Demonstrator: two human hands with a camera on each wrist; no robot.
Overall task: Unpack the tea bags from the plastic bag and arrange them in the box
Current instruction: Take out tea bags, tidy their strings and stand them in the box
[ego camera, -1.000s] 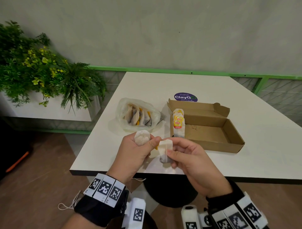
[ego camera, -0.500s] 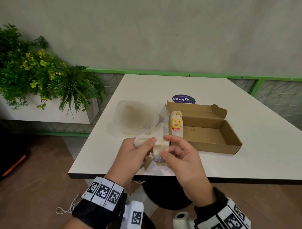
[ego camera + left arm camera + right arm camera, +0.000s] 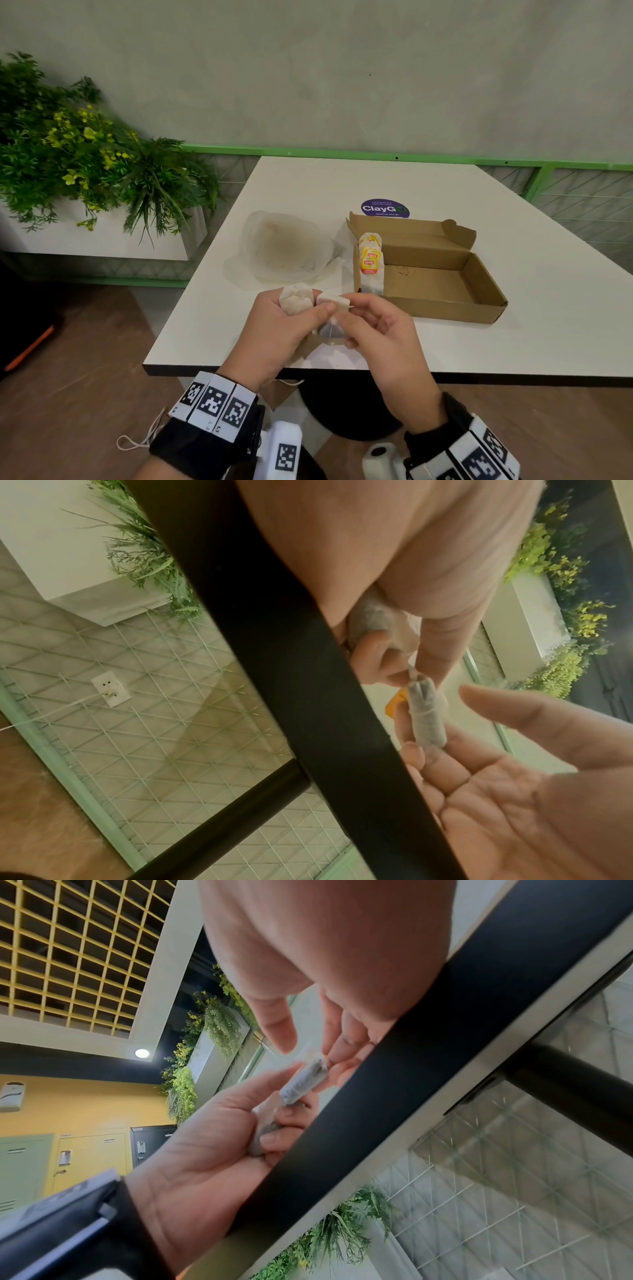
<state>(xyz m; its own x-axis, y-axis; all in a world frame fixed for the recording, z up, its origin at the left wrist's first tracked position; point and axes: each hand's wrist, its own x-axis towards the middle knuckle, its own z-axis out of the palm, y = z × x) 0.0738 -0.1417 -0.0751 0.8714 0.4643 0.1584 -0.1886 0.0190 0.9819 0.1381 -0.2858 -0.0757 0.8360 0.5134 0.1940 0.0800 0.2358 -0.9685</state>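
Observation:
My left hand grips a pale tea bag in its curled fingers and pinches the top of a second tea bag. My right hand holds that second tea bag from the other side, fingers curled under it. Both hands hover over the table's front edge. The crumpled clear plastic bag lies behind them; its contents are blurred. The open cardboard box sits to the right, with a few yellow-tagged tea bags upright at its left end.
The white table ends in a black edge just under my hands. A purple round sticker lies behind the box. A planter with green and yellow foliage stands left of the table. A green rail runs behind.
Both hands have stayed together at the front edge and lifted slightly toward the box. The right hand's fingers have shifted on the tea bag held between the hands.

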